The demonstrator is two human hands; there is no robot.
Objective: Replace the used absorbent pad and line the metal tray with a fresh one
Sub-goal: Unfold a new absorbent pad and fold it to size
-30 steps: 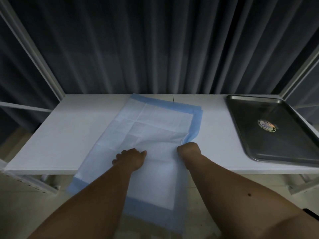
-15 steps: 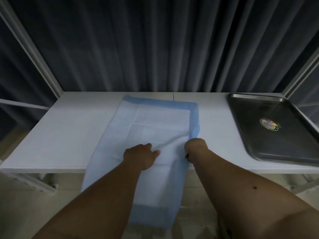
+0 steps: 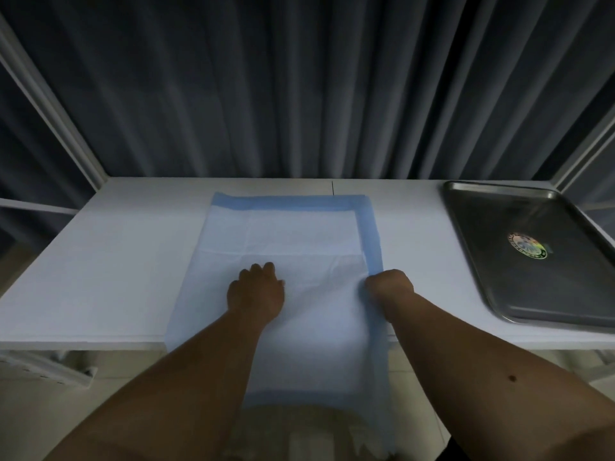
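A white absorbent pad [image 3: 293, 234] with a blue border lies lengthwise in the middle of the white table [image 3: 109, 261], its near end hanging over the front edge. My left hand [image 3: 256, 291] rests knuckles-up on the pad's middle, fingers curled onto the sheet. My right hand [image 3: 389, 286] is closed on the pad's blue right edge. The metal tray [image 3: 492, 294] sits bare at the table's right end, a round sticker [image 3: 527, 245] on its floor.
Dark pleated curtains hang behind the table. White frame posts [image 3: 66, 128] rise at the back corners. A pale object shows on the floor below the pad's hanging end [image 3: 299, 434].
The pad has swung from a slant to lie square with the table. Both hands moved with it, a little farther onto the table.
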